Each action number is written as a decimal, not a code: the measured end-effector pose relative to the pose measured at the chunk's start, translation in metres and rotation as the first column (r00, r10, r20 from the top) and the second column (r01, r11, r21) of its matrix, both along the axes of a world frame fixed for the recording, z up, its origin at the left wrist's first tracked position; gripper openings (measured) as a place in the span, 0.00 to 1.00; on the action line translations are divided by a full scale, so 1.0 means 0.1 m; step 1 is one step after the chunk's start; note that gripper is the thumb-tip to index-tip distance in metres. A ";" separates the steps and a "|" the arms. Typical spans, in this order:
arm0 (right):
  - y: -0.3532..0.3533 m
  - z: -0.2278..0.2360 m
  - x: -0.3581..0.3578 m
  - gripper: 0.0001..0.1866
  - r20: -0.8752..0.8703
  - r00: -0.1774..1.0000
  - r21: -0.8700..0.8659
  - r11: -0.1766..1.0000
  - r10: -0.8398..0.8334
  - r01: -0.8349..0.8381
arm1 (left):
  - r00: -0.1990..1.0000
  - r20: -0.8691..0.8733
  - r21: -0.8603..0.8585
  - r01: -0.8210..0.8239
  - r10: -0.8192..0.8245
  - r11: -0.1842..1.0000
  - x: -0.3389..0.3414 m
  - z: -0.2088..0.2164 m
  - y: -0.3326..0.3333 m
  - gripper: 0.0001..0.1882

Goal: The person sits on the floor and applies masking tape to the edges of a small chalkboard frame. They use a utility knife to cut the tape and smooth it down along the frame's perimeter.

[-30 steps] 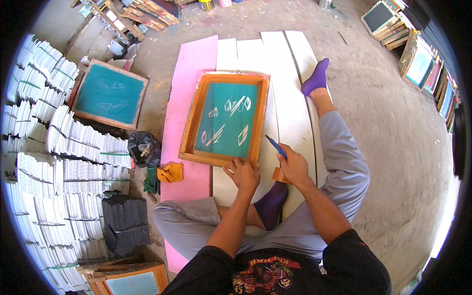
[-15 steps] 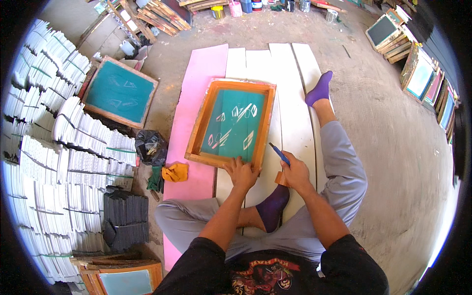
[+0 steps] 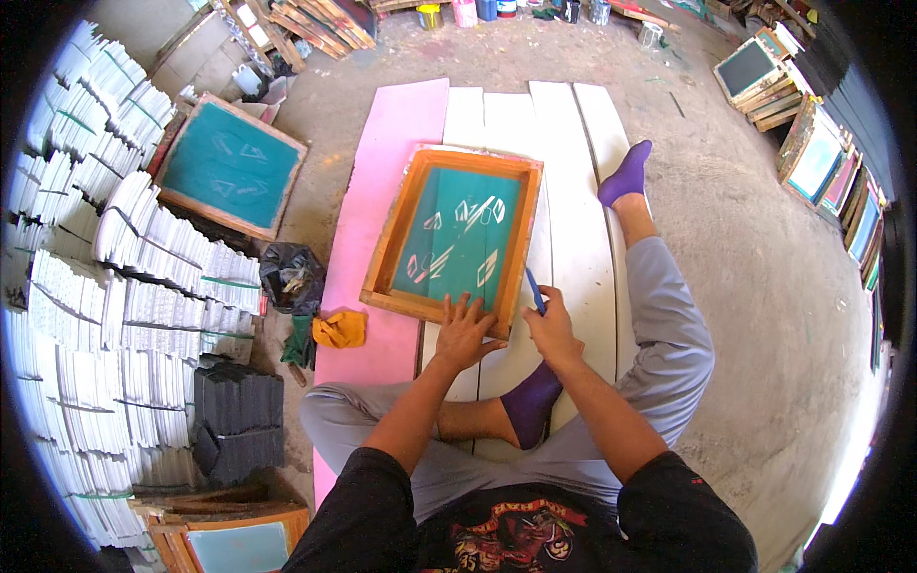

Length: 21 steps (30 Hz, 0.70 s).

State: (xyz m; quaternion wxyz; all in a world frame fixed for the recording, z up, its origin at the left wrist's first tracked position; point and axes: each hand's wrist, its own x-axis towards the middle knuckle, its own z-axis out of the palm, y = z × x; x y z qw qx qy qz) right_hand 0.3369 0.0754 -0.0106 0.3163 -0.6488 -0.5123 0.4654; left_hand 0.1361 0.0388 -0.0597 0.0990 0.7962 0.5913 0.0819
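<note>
A wooden screen-printing frame (image 3: 377,286) with green mesh (image 3: 449,205) and pale printed shapes lies slightly turned on the boards before me. My left hand (image 3: 465,334) rests on its near rail, fingers spread, fingertips over the mesh. Just off the frame's near right corner, my right hand (image 3: 550,329) is closed around a slim blue cutter knife (image 3: 535,291), which points up and away from me. The blade tip is too small to make out. An orange-brown piece (image 3: 579,346) shows a little behind the right hand, mostly hidden.
White boards (image 3: 573,191) and a pink board (image 3: 382,153) lie beneath the frame. On the left are an orange cloth (image 3: 340,329), a black plastic bag (image 3: 292,277), another green screen (image 3: 229,167) and stacked white bundles (image 3: 162,258). More screens (image 3: 812,153) lean at the right.
My right hand has moved left and slightly up toward the frame, bringing the blue cutter knife near its right rail. My left hand's fingers have spread farther over the mesh.
</note>
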 end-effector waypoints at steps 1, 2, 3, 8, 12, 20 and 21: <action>0.00 -0.16 -0.11 0.24 -0.011 0.996 -0.006 0.997 -0.083 0.083 | 0.999 0.038 -0.005 0.019 -0.019 1.000 -0.01 -0.05 -0.02 0.33; 0.03 -0.35 -0.23 0.25 -0.022 0.986 -0.009 0.986 -0.166 0.165 | 0.998 0.058 0.007 0.009 -0.010 1.000 0.00 -0.10 -0.02 0.31; 0.03 -0.44 -0.34 0.25 0.051 0.977 -0.001 0.979 -0.205 0.206 | 0.997 0.077 0.018 -0.004 0.003 1.000 0.01 -0.16 -0.02 0.29; -0.07 -0.68 -0.67 0.27 0.355 0.883 0.033 0.948 -0.308 0.318 | 0.999 0.049 0.076 -0.002 -0.001 0.997 0.03 -0.19 -0.01 0.26; -0.11 -0.73 -0.72 0.24 0.369 0.888 -0.011 0.954 -0.275 0.300 | 1.000 0.028 0.057 0.010 -0.011 0.998 0.02 -0.23 -0.01 0.28; 0.24 -0.73 -0.50 0.23 0.428 0.839 0.151 0.942 -0.335 0.299 | 0.984 0.121 0.156 -0.146 0.128 0.977 -0.47 -0.05 0.18 0.33; 0.30 -0.66 -0.54 0.25 0.429 0.845 0.150 0.947 -0.320 0.283 | 0.966 0.121 0.230 -0.253 0.230 0.940 -0.72 -0.16 0.27 0.35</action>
